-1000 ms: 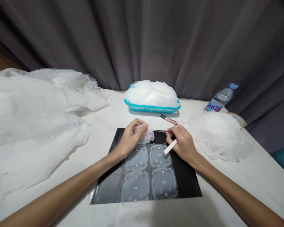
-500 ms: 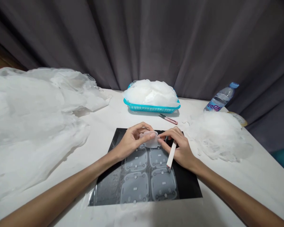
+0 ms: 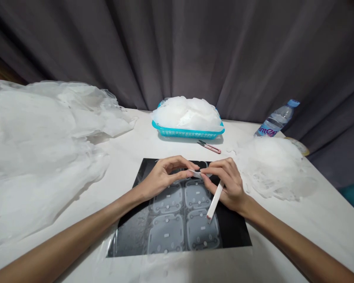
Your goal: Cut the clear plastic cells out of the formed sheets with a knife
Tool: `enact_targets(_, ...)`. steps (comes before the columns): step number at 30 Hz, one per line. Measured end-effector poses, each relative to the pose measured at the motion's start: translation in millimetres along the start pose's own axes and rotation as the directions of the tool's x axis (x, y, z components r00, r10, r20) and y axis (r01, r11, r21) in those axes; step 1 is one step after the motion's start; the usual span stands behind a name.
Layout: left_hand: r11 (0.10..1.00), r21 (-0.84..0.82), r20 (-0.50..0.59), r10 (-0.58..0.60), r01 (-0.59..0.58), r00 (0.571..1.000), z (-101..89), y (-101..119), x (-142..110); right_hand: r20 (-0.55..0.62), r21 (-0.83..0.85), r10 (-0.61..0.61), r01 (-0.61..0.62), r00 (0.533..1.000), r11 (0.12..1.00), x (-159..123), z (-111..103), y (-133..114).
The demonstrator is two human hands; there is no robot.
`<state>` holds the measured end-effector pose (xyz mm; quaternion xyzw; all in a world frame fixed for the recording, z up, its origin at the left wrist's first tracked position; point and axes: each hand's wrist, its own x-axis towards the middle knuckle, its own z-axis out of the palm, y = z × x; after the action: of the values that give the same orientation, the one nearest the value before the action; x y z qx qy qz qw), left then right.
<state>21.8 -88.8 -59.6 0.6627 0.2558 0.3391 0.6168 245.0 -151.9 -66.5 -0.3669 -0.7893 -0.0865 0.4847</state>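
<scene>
Between the fingertips of both hands is a small translucent soft piece [image 3: 196, 173], now nearly edge-on. My left hand [image 3: 161, 177] pinches its left end with thumb and fingers. My right hand [image 3: 231, 186] pinches the other end and also keeps a slim white stick-like tool [image 3: 214, 202] against its palm, slanting down toward me; its exact kind does not show. Below lies a clear moulded sheet [image 3: 166, 234] with several rounded-square shapes, spread over a black mat [image 3: 235, 237]. The hands cover part of the sheet's far end.
Behind the mat stands a turquoise basket [image 3: 188, 133] heaped with white translucent pieces. Pink-handled thread snips [image 3: 209, 147] lie before it. A big heap of filmy sheets [image 3: 44, 157] fills the left; a smaller scrap pile [image 3: 274, 167] and a water bottle [image 3: 275, 120] are at right.
The translucent piece has turned from showing its broad face to nearly edge-on. Both hands still hold it, and the white stick remains in the right hand. The view has shifted slightly.
</scene>
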Motion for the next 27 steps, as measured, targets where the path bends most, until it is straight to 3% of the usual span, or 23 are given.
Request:
enact_targets(3, 0.993, 0.114, -0.01, 0.025, -0.024, 1.0, 1.1, 1, 0, 0.028, 0.004, 0.017, -0.018, 0.999, 1.0, 1, 0, 1)
enact_targets(5, 0.957, 0.284, -0.033, 0.064, -0.052, 0.997, 1.7, 3, -2, 0.059, 0.033, 0.103, -0.105, 0.993, 0.994, 4, 0, 3)
enact_targets(8, 0.831, 0.552, -0.051, 0.119, -0.071, 0.992, -1.8, 11, -13, 0.065, 0.093, 0.302, -0.307, 0.951, 0.947, 13, -4, 11)
enact_targets(11, 0.667, 0.744, -0.004, 0.082, -0.052, 0.997, -12.9, 18, -31, -0.049, 0.124, 0.434, -0.426, 0.899, 0.896, 39, -10, 29)
enact_targets(13, 0.568, 0.822, 0.021, 0.04, -0.04, 0.999, -22.7, 19, -44, -0.185, 0.068, 0.439, -0.434, 0.879, 0.898, 66, -12, 49)
enact_targets(15, 0.497, 0.868, 0.016, 0.027, -0.027, 1.0, -31.5, 16, -54, -0.323, -0.082, 0.348, -0.392, 0.88, 0.916, 97, -6, 74)
enact_targets(17, 0.455, 0.89, 0.01, 0.026, -0.02, 1.0, -37.3, 12, -61, -0.383, -0.217, 0.245, -0.345, 0.891, 0.913, 126, 9, 98)
enact_targets(18, 0.444, 0.896, 0.009, 0.022, -0.018, 1.0, -38.8, 10, -63, -0.352, -0.263, 0.222, -0.324, 0.909, 0.909, 137, 19, 107)
enact_targets(20, 0.432, 0.902, 0.008, 0.005, -0.009, 1.0, -39.5, 7, -66, -0.165, -0.33, 0.188, -0.234, 0.968, 0.915, 151, 39, 119)
enact_targets(23, 0.424, 0.906, 0.0, 0.002, -0.001, 1.0, -37.7, 7, -70, 0.03, -0.306, 0.118, -0.104, 0.993, 0.947, 152, 61, 118)
enact_targets(27, 0.432, 0.902, 0.002, 0.019, -0.01, 1.0, -36.6, 6, -73, 0.083, -0.255, 0.082, -0.058, 0.993, 0.965, 135, 56, 96)
